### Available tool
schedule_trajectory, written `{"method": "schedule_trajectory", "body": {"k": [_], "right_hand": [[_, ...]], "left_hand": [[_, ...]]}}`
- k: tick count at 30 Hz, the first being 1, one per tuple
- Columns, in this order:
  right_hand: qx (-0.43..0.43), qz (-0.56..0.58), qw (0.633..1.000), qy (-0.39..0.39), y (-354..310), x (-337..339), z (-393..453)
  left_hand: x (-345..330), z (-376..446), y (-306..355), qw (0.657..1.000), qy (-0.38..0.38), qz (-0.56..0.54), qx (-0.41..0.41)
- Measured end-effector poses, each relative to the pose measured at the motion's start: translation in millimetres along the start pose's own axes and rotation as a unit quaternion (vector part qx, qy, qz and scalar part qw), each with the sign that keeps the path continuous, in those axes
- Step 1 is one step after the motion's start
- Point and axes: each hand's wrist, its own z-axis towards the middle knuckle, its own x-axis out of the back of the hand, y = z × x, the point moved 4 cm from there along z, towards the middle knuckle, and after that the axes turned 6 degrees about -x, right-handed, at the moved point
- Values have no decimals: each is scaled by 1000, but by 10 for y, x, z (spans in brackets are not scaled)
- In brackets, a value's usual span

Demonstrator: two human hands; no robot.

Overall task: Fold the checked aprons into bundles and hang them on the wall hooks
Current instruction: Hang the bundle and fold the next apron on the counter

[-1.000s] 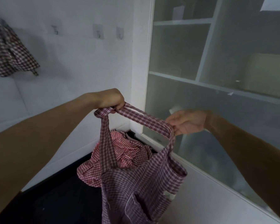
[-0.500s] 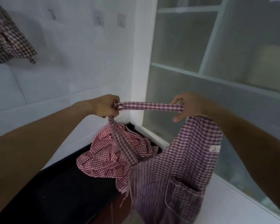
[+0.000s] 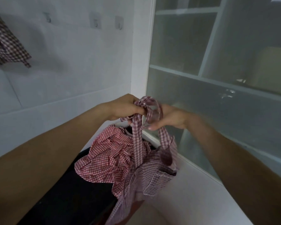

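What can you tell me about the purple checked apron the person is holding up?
The purple checked apron looks like thin purple-and-white gingham cotton. Its neck strap is bunched between the left hand and the blurred right hand. The crumpled body hangs below, a pocket showing, against a red checked apron.

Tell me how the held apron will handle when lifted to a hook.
The apron looks floppy: it sags from its strap. Probably light, since the left hand and right hand carry it by that strap.
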Motion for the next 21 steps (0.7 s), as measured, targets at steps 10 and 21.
{"method": "schedule_trajectory", "body": {"k": [10, 21], "right_hand": [[37, -30, 989, 142, -49, -163, 205], [37, 221, 965, 134, -5, -72, 506]], "left_hand": [[4, -23, 127, 994, 89, 33, -53], [-1233, -561, -1742, 985, -50, -50, 155]]}}
